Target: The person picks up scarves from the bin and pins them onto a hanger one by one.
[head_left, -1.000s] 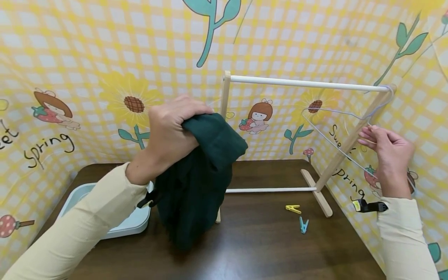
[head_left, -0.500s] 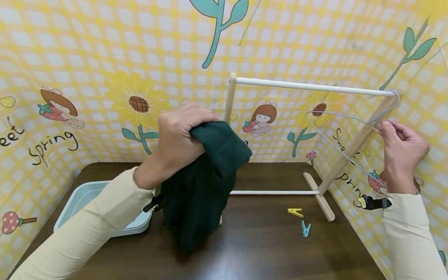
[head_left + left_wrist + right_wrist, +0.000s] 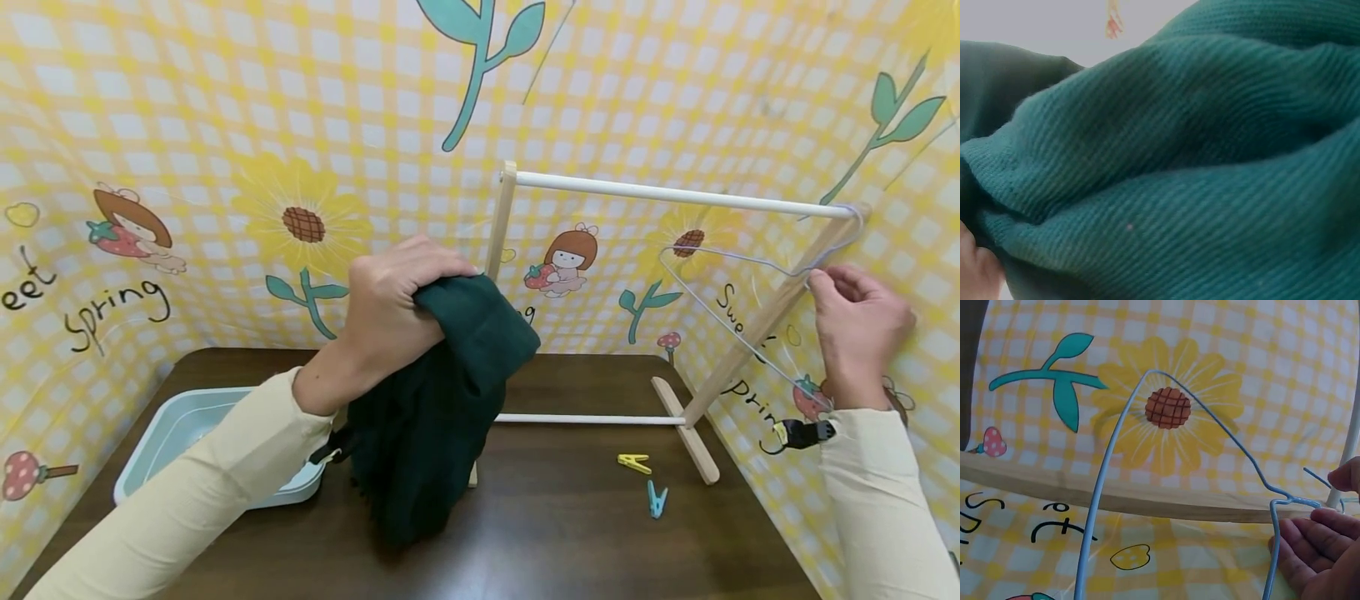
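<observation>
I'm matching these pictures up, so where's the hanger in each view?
Head: hanger at right, beside the right hand.
Left wrist: not visible; green cloth fills most of the picture.
Right wrist: hanger near the centre, reaching the bottom edge.
Landmark shared by head and right wrist: printed sunflower behind the hanger's corner.

Checked backdrop (image 3: 645, 108), left: "Spring" (image 3: 117, 313), "eet" (image 3: 28, 285) at view edge; right: "Swe" (image 3: 733, 307), "prin" (image 3: 752, 402), both partly hidden.

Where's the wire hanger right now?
The wire hanger is at the right of the head view, its hook at the right end of the upper white bar, the right hand at its neck. In the right wrist view, it crosses the printed sunflower.
</observation>
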Tool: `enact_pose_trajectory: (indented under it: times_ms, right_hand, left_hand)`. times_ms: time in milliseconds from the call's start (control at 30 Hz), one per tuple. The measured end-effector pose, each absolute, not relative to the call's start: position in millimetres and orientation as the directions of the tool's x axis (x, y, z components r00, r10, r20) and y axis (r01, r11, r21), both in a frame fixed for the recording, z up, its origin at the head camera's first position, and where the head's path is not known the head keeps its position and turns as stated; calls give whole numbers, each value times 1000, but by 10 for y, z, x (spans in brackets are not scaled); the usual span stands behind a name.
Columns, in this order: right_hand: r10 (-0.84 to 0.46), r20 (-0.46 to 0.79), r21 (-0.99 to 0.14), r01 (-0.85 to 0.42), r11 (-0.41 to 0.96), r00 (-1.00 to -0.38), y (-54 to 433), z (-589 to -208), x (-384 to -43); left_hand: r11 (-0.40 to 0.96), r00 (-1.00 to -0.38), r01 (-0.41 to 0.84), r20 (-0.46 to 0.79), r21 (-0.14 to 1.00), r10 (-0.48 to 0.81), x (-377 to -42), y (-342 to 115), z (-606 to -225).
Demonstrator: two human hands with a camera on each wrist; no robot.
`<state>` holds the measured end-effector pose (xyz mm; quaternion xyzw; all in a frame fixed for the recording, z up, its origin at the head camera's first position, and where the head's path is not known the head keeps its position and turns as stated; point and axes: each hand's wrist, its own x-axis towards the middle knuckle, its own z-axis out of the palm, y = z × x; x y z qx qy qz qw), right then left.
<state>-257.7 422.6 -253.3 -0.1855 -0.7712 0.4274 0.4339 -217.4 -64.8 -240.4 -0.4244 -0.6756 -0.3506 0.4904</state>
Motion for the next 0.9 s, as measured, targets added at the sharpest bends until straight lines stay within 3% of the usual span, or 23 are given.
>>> enact_pose_trajectory:
  times_ms: [267,467,600,733,900]
  right_hand:
    - [639,449,-781,73,620,-625,4283,-2522,-2614]
    - [607,369,-801,90,591,-703,4282,-2458,-2664]
    - [578,292,-877,29,480,-762,4262,-2417,-2706]
    - [546,211,-957,-56,286,-811,4240,-2386,-2723]
    - [543,184,-980,-111,163,-819,4243,-2365,-2744]
  left_hand:
    - [389,-165,919,955,59,245,-2147,-675,-2433]
    - [405,-166,913,955,54,247,-2133,-703,-2449]
    - [411,-168,910,955,54,246,-2135,-724,-2458]
    - [414,-178,908,953,63,247,-2131,-740,-2476]
    - [393,-179,917,952,70,249,-2136,-702,-2458]
